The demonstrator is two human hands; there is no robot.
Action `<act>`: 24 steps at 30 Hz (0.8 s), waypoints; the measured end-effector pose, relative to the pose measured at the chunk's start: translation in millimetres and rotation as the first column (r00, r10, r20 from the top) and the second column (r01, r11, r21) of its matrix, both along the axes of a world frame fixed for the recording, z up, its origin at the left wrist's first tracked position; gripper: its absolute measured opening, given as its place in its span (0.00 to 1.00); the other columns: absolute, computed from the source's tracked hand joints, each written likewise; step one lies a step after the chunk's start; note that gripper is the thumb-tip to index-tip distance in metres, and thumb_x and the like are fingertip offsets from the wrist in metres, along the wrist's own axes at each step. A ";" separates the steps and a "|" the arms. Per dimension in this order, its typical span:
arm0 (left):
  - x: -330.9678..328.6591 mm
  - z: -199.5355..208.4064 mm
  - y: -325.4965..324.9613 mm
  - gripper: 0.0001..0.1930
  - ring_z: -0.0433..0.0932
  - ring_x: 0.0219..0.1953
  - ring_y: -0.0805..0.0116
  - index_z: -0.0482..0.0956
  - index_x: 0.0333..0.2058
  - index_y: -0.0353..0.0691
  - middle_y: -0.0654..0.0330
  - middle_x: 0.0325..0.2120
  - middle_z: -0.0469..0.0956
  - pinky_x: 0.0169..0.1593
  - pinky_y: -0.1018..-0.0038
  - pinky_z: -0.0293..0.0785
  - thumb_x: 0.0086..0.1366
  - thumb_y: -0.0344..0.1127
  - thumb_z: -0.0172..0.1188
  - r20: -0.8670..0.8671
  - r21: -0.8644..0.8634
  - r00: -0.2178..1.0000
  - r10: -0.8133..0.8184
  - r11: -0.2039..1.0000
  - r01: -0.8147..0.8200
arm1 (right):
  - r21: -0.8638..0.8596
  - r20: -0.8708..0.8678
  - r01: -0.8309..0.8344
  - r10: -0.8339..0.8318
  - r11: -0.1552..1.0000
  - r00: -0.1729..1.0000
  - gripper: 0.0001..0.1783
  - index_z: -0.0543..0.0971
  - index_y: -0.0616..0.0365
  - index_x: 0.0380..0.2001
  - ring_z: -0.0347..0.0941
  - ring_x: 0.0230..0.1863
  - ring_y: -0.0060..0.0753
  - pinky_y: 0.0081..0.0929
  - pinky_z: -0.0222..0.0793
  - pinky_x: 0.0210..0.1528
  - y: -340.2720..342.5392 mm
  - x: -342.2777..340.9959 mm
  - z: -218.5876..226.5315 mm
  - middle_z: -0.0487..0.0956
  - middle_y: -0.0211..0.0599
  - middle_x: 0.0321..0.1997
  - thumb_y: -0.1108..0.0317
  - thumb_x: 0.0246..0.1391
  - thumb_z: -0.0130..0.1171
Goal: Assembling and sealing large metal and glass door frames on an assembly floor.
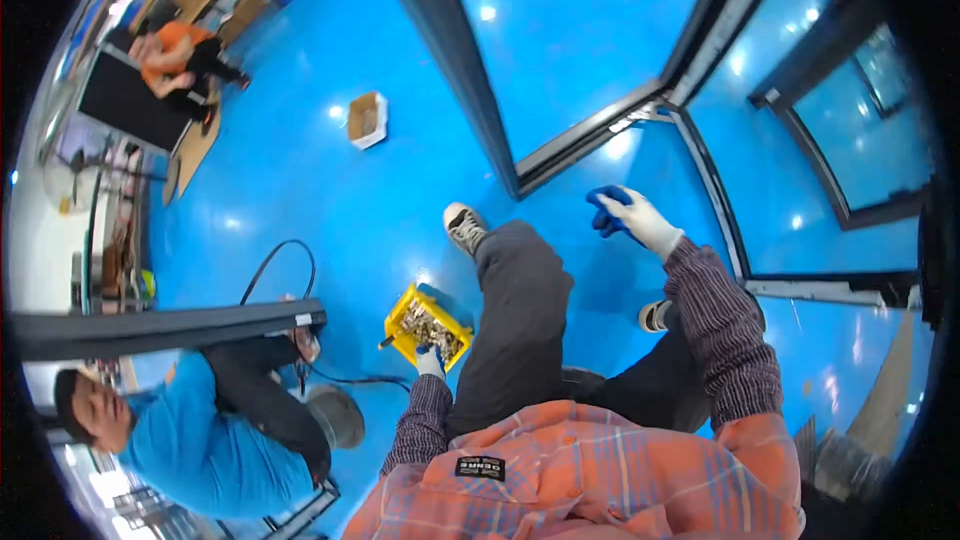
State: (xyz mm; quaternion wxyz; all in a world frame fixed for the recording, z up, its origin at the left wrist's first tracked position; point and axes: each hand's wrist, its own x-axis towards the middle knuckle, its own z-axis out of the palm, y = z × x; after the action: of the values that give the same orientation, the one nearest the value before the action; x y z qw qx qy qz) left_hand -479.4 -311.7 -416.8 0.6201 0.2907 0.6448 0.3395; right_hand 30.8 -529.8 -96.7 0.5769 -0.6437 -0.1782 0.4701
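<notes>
- The yellow bin [401, 342] is set on the floor just beside the wearer's left leg, open side up, presumably so that the small metal parts [430, 322] heaped in it can be reached without a step
- The left hand [430, 360], gloved in white and blue, is lowered to the bin's near edge, its fingers directed at the parts; whether anything is gripped cannot be told, as the fingertips are too small to read
- The right hand [634, 217], gloved alike, is held out over the floor with fingers loosely bent and parted, and nothing is seen in it; it may be held out there for balance
- The dark metal frame [585, 135] is stood ahead and to the right, its open bays probably giving access from the wearer's side
- The surface is a glossy blue floor [400, 210], by which ceiling lights are reflected
- A white box [371, 141] is placed farther ahead, well apart from the bin
- At the left, a co-worker in blue [220, 440] is seated by a dark beam [160, 330], near which a black cable [350, 380] is trailed
- Farther back, a person in orange [175, 52] is seen near crowded shelving
</notes>
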 end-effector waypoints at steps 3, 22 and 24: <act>82.7 32.2 -14.0 0.09 0.74 0.27 0.65 0.70 0.40 0.41 0.57 0.30 0.73 0.29 0.75 0.70 0.60 0.31 0.51 0.036 0.084 0.973 -0.226 0.971 0.222 | -0.118 0.167 -0.060 0.080 0.991 0.983 0.19 0.73 0.62 0.44 0.74 0.28 0.28 0.22 0.71 0.32 -14.8 12.3 -7.8 0.78 0.36 0.31 0.57 0.59 0.51; 410.0 375.8 -163.6 0.29 0.66 0.55 0.61 0.55 0.64 0.40 0.52 0.61 0.59 0.58 0.74 0.62 0.65 0.36 0.51 0.246 0.578 0.286 -0.926 0.377 0.723 | 0.312 0.277 0.444 -0.527 0.840 0.803 0.18 0.76 0.61 0.37 0.70 0.29 0.31 0.28 0.67 0.35 18.2 20.5 0.6 0.77 0.35 0.29 0.55 0.58 0.52; 401.6 406.0 -161.3 0.29 0.66 0.56 0.61 0.54 0.64 0.41 0.52 0.62 0.57 0.57 0.74 0.62 0.65 0.35 0.51 -0.277 0.591 0.119 -0.954 -0.071 0.804 | 0.334 0.367 0.462 -0.565 0.821 0.739 0.18 0.77 0.61 0.31 0.68 0.26 0.29 0.28 0.66 0.32 14.3 28.2 21.3 0.75 0.33 0.23 0.55 0.58 0.52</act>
State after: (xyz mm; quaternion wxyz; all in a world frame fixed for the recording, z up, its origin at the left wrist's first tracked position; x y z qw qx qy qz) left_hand -77.8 -473.0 -10.7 0.6165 0.7821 0.0608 0.0676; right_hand 59.0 -515.5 -75.4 0.6949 -0.6900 -0.1721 0.1065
